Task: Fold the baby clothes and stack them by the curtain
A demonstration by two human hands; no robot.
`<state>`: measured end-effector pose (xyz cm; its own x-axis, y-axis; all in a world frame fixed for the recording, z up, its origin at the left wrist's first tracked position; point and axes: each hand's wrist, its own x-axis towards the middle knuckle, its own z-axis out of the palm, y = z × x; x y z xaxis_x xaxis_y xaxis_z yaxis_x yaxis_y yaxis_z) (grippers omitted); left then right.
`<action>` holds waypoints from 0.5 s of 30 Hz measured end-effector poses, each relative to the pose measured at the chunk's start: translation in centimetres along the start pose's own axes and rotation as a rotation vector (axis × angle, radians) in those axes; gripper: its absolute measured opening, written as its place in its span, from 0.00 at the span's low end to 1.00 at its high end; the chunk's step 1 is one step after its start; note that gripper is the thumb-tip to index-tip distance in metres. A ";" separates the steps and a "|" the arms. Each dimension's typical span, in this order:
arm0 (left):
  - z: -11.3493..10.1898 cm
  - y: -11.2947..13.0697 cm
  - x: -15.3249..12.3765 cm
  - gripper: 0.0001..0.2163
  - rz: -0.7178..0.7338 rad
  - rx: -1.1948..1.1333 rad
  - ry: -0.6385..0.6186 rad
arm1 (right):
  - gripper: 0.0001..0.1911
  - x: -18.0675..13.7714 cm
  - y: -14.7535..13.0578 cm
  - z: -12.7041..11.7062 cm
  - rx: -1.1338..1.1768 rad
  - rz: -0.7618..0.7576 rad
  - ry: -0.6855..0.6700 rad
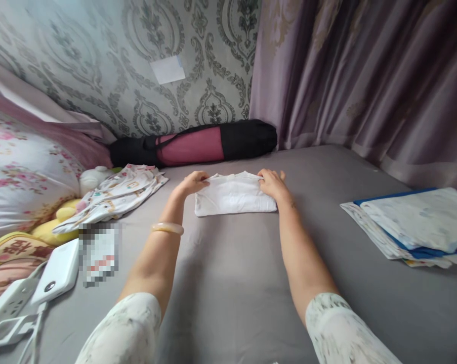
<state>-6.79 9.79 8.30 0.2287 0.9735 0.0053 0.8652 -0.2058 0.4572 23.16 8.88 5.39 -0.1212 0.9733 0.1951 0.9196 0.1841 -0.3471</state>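
Note:
A white folded garment (234,196) is stretched flat between my two hands, over the grey bedsheet (228,283). My left hand (193,183) pinches its upper left corner, thumb on the near side. At the upper right corner, my right hand (274,184) grips the cloth the same way. The top edge is slightly uneven, and the lower edge hangs straight at or just above the sheet; I cannot tell whether it touches. A pale bangle (167,229) circles my left forearm.
Folded clothes (414,217) lie in a stack at right. On the left are a patterned garment (125,189), a white power bank (57,270), a power strip (11,303) and a floral pillow (23,172). A black and maroon long bag (190,145) lies along the wall.

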 end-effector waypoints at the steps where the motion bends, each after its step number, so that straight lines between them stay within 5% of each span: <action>1: -0.6 0.0 -0.1 0.13 0.027 -0.059 -0.017 | 0.14 0.0 0.0 -0.7 0.018 -0.005 -0.006; 5: -2.5 0.8 -0.3 0.13 0.089 -0.183 -0.038 | 0.13 -0.4 -0.3 -3.0 0.056 -0.042 0.062; 12: -2.5 3.3 -0.9 0.12 0.037 0.101 0.535 | 0.17 -0.6 -1.3 -4.0 0.013 -0.079 0.408; 15: -0.9 2.9 -1.7 0.12 0.057 0.188 0.518 | 0.16 -0.7 -0.7 -3.9 0.040 -0.090 0.316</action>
<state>-5.05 7.61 10.45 0.0691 0.8725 0.4837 0.9336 -0.2274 0.2768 24.04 7.55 9.13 -0.0736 0.8632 0.4995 0.8944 0.2787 -0.3497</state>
